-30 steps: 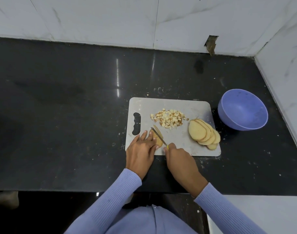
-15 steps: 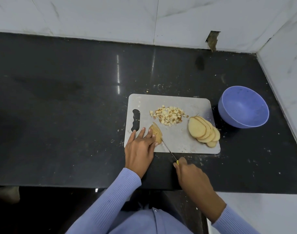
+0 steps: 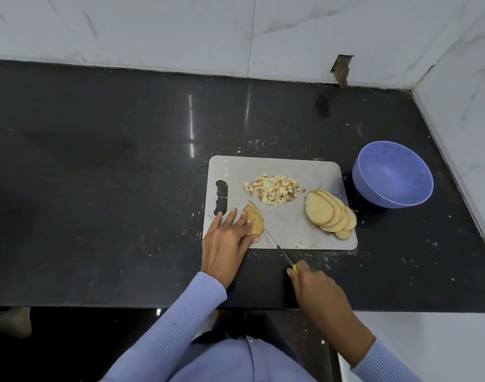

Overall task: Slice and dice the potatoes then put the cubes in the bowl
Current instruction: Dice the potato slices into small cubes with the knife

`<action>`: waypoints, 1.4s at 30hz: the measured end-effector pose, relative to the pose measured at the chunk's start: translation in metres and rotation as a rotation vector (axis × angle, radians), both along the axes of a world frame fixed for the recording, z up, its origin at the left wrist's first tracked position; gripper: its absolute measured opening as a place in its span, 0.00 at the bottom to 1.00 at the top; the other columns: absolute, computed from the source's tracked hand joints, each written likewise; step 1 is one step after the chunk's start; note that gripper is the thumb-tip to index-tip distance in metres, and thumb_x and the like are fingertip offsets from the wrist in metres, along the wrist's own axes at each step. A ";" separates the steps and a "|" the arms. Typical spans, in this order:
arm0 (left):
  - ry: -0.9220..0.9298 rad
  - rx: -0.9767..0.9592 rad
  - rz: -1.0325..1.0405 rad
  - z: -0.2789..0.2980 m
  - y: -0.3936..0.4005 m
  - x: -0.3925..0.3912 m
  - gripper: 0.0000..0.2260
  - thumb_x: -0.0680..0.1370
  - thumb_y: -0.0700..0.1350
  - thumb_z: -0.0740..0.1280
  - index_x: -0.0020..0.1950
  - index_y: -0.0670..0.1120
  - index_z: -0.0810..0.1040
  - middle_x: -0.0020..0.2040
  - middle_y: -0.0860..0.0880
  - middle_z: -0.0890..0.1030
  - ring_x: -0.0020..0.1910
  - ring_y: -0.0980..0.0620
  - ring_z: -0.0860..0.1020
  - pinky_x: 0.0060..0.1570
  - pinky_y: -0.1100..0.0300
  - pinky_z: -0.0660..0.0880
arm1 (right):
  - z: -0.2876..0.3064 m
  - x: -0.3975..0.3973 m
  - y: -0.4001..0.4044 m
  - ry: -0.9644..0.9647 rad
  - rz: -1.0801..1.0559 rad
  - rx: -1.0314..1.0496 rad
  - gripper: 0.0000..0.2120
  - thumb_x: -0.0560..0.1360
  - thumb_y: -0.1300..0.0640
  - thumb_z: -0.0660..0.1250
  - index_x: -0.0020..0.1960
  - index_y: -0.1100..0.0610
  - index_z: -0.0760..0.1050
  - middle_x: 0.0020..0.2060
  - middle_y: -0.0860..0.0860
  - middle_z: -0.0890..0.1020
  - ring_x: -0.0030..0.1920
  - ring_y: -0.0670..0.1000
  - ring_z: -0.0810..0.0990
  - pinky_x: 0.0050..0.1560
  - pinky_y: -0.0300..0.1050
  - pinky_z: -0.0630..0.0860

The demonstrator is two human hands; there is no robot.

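A grey cutting board (image 3: 299, 166) lies on the black counter. My left hand (image 3: 225, 244) rests on a small stack of potato slices (image 3: 254, 219) at the board's near left, fingers laid straight over it. My right hand (image 3: 315, 285) grips a yellow-handled knife (image 3: 280, 248); its thin blade points up-left, tip at the stack's right edge. A heap of small potato cubes (image 3: 274, 190) sits mid-board. A fan of oval potato slices (image 3: 331, 216) lies at the board's right. The purple bowl (image 3: 392, 177), with nothing visible inside, stands right of the board.
White marble walls close the counter at the back and right, meeting in a corner behind the bowl. Potato crumbs speckle the counter (image 3: 98, 188) round the board. The counter's front edge runs just below my hands.
My right hand has drawn the knife back toward me, off the board's front edge, so only the blade tip stays at the stack. My left hand stays on the slices.
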State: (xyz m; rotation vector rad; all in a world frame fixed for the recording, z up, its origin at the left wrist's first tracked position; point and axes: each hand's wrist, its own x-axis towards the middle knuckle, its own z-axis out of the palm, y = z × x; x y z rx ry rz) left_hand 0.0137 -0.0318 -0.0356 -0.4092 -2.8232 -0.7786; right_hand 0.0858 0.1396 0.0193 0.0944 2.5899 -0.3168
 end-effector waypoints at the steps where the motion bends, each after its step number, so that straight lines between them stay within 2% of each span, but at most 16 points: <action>1: -0.007 0.012 0.000 0.000 0.000 -0.001 0.12 0.69 0.45 0.77 0.50 0.43 0.84 0.55 0.45 0.82 0.59 0.44 0.78 0.64 0.45 0.70 | 0.000 0.001 0.002 -0.003 -0.009 -0.003 0.15 0.83 0.46 0.45 0.53 0.55 0.63 0.42 0.52 0.74 0.46 0.56 0.79 0.41 0.47 0.69; 4: 0.004 0.016 0.006 0.003 0.000 -0.001 0.10 0.69 0.44 0.77 0.49 0.43 0.85 0.54 0.44 0.82 0.59 0.45 0.79 0.63 0.47 0.69 | -0.001 -0.008 -0.004 0.023 -0.022 -0.032 0.13 0.83 0.46 0.46 0.49 0.54 0.61 0.41 0.52 0.75 0.44 0.56 0.77 0.40 0.47 0.68; 7: 0.019 -0.001 0.012 0.006 0.001 -0.001 0.10 0.68 0.43 0.77 0.47 0.43 0.85 0.53 0.44 0.83 0.57 0.45 0.80 0.62 0.46 0.70 | -0.004 -0.023 -0.012 0.085 -0.006 -0.044 0.14 0.83 0.46 0.46 0.50 0.55 0.63 0.43 0.54 0.78 0.45 0.57 0.78 0.40 0.48 0.69; 12: 0.035 -0.023 0.030 0.009 0.000 0.000 0.09 0.66 0.43 0.78 0.45 0.44 0.85 0.51 0.45 0.84 0.55 0.45 0.81 0.60 0.46 0.72 | -0.008 -0.031 -0.009 0.127 -0.022 -0.067 0.14 0.83 0.46 0.47 0.47 0.54 0.62 0.36 0.49 0.71 0.38 0.54 0.72 0.38 0.48 0.68; 16: 0.039 0.006 0.056 0.008 -0.004 0.002 0.09 0.66 0.43 0.79 0.44 0.45 0.85 0.50 0.46 0.84 0.55 0.45 0.81 0.58 0.46 0.73 | -0.008 -0.029 -0.006 0.108 -0.020 -0.087 0.14 0.82 0.45 0.47 0.47 0.53 0.64 0.38 0.50 0.74 0.40 0.55 0.75 0.40 0.49 0.70; 22: 0.040 0.067 0.032 0.002 -0.005 0.000 0.08 0.67 0.42 0.78 0.45 0.44 0.85 0.51 0.45 0.84 0.56 0.47 0.80 0.63 0.49 0.68 | -0.001 -0.040 -0.024 0.150 0.017 -0.162 0.16 0.82 0.44 0.47 0.49 0.54 0.66 0.36 0.50 0.74 0.39 0.53 0.76 0.40 0.49 0.73; 26: 0.041 0.097 0.015 -0.001 -0.007 0.001 0.06 0.68 0.43 0.77 0.43 0.44 0.86 0.49 0.46 0.84 0.54 0.49 0.81 0.62 0.54 0.72 | 0.002 -0.050 -0.031 0.121 0.037 -0.119 0.16 0.83 0.45 0.46 0.52 0.55 0.67 0.42 0.53 0.77 0.43 0.54 0.77 0.41 0.47 0.70; 29: 0.033 0.120 0.015 0.000 -0.006 0.001 0.08 0.65 0.40 0.79 0.42 0.43 0.85 0.48 0.45 0.84 0.52 0.48 0.82 0.58 0.50 0.75 | 0.002 -0.050 -0.037 0.116 0.048 -0.044 0.16 0.83 0.47 0.46 0.56 0.56 0.67 0.47 0.55 0.79 0.48 0.56 0.78 0.43 0.48 0.70; 33: 0.067 0.102 0.005 0.001 -0.005 -0.001 0.06 0.65 0.37 0.79 0.39 0.44 0.85 0.47 0.44 0.84 0.50 0.48 0.83 0.59 0.47 0.73 | 0.000 -0.054 -0.048 0.117 0.069 0.000 0.15 0.84 0.49 0.46 0.58 0.58 0.66 0.51 0.57 0.79 0.51 0.58 0.79 0.43 0.48 0.69; 37: 0.077 0.068 0.014 -0.001 -0.005 0.000 0.02 0.69 0.42 0.76 0.40 0.46 0.86 0.47 0.46 0.84 0.51 0.48 0.82 0.63 0.50 0.69 | 0.000 -0.049 -0.041 0.063 0.054 -0.007 0.15 0.84 0.48 0.46 0.55 0.58 0.64 0.50 0.57 0.79 0.50 0.58 0.78 0.42 0.48 0.68; 42: 0.060 0.080 0.026 -0.002 -0.005 0.000 0.08 0.73 0.46 0.68 0.39 0.48 0.86 0.48 0.46 0.84 0.53 0.49 0.81 0.67 0.55 0.65 | 0.005 -0.013 -0.021 -0.052 0.041 0.049 0.11 0.83 0.47 0.43 0.50 0.54 0.57 0.52 0.55 0.79 0.54 0.58 0.78 0.43 0.47 0.66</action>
